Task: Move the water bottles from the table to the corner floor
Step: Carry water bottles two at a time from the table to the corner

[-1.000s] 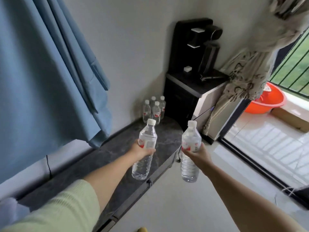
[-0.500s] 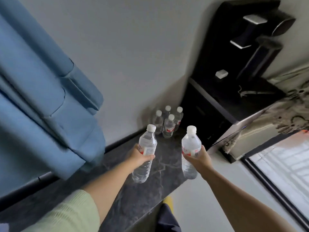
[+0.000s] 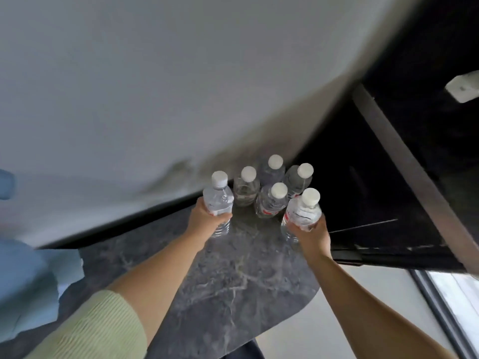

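Held two water bottles upright, one per side. Wrapped the left grip [image 3: 207, 218] round the middle of the left bottle [image 3: 217, 200], fingers curled about the label. Closed the right grip [image 3: 313, 234] likewise round the lower body of the right bottle [image 3: 302, 212]. Carried both low over the far end of the dark marbled platform [image 3: 233, 275], in the corner between the pale wall [image 3: 181, 99] and the black cabinet [image 3: 363, 190]. Could not tell whether either base touched the stone yet.

Found four standing bottles [image 3: 270, 200] already clustered far in that corner: the left bottle just beside the cluster's left edge, the right bottle just near and right of it.

Judged the step as the set-down. Seemed best to:
- lower both straight down, bases flat, not tilted;
- keep a sliver of space from the cluster, since a nudge to one light bottle would likely topple its neighbours;
- mind the cabinet face on the right side;
- loosen each grip only once the base sat firm, then draw back toward the near side, not sideways through the caps.
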Available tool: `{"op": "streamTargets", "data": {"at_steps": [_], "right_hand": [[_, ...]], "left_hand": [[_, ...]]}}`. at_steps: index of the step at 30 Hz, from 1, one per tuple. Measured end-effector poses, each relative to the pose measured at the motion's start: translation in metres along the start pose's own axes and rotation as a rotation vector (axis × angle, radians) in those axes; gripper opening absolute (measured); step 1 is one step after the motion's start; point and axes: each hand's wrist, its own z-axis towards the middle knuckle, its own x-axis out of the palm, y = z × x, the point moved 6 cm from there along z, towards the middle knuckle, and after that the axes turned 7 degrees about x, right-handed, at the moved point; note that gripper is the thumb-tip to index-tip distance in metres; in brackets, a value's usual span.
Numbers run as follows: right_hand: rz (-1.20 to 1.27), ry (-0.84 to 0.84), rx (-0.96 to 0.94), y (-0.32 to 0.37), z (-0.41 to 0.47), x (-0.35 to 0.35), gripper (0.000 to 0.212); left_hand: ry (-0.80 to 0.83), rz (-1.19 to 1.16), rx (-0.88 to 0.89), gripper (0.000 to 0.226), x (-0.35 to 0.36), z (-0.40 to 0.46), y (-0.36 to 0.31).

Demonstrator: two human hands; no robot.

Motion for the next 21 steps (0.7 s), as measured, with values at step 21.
{"op": "streamTargets", "data": {"at_steps": [21], "right_hand": [[0.0,0.035,-0.011,-0.024,0.028,0.015,0.095]], "left_hand": [[0.082,-0.032,0.095,0.09,0.023,0.026,-0.007]]}}
